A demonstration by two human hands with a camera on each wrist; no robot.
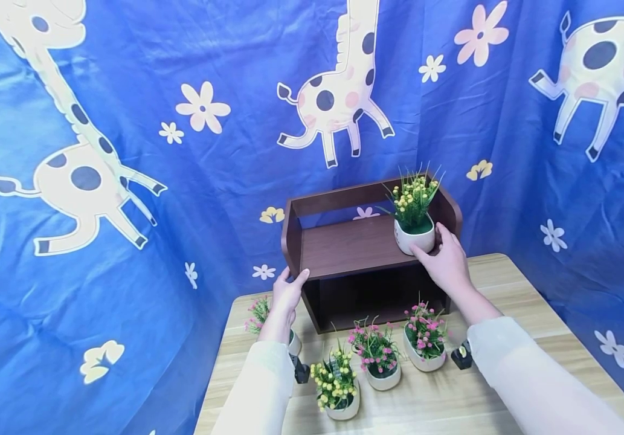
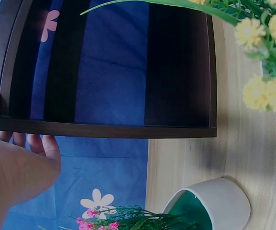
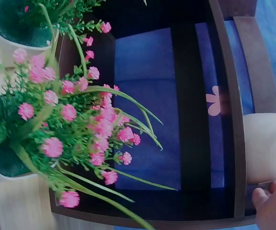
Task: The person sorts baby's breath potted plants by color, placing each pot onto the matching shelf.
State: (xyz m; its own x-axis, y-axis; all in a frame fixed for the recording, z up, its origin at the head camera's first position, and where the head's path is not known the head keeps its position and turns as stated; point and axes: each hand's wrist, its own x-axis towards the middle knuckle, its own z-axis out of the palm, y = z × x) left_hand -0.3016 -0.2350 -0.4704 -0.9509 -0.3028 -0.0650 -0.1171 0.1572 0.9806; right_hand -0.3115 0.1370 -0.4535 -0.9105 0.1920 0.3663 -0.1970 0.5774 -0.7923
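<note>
A dark brown two-tier wooden shelf (image 1: 352, 244) stands on the table. My left hand (image 1: 284, 297) grips its left side panel, thumb at the front edge and fingers on the outer face, as the left wrist view also shows. On the upper tier, near the right end, is a white pot of yellow artificial flowers (image 1: 415, 237). My right hand (image 1: 446, 261) holds this pot from its right side, the thumb at the front. In the right wrist view only part of the white pot (image 3: 267, 148) and some fingertips (image 3: 261, 197) appear.
In front of the shelf stand a yellow-flowered pot (image 1: 343, 411) and two pink-flowered pots, one in the middle (image 1: 385, 380) and one at right (image 1: 424, 361). Another pink-flowered pot (image 2: 224, 201) sits left of the shelf, partly behind my left arm. A blue giraffe-print curtain (image 1: 225, 169) surrounds the wooden table (image 1: 502, 290).
</note>
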